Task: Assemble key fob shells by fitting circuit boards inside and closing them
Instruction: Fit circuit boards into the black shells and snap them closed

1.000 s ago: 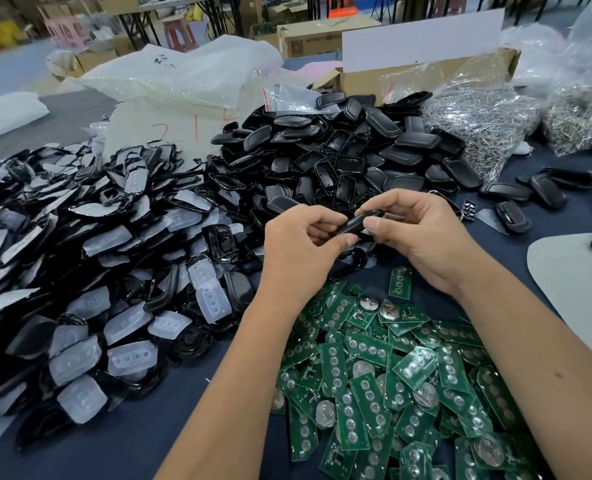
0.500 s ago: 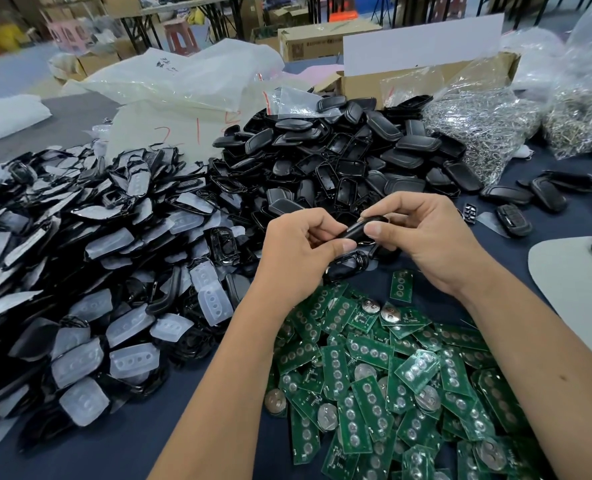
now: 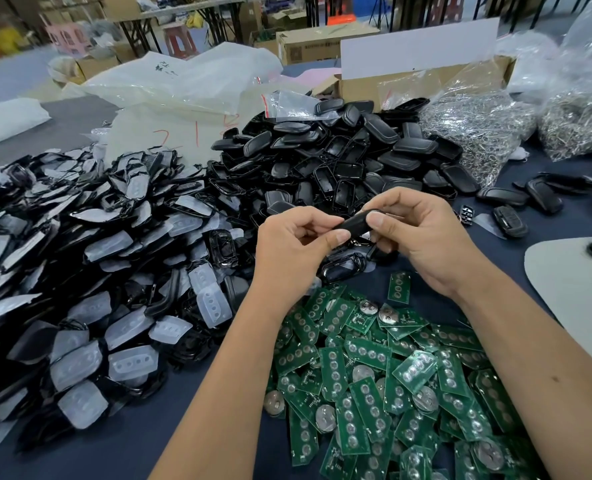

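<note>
Fob shell [image 3: 355, 223] sits mid-frame, its long axis running left to right between the hands. Left hand [image 3: 293, 245] pinches the near-left end, right hand [image 3: 417, 233] grips the right end; circuit boards [image 3: 374, 368] lie just below.

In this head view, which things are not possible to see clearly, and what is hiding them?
- Key fob shell, head view: the left hand and right hand pinch it and cover most of it; whether a board is inside or it is fully closed cannot be told.
- Circuit boards: the pile is cut off by the bottom edge and partly covered by the forearms.
- Red writing on the plastic bag: too small to read.
</note>
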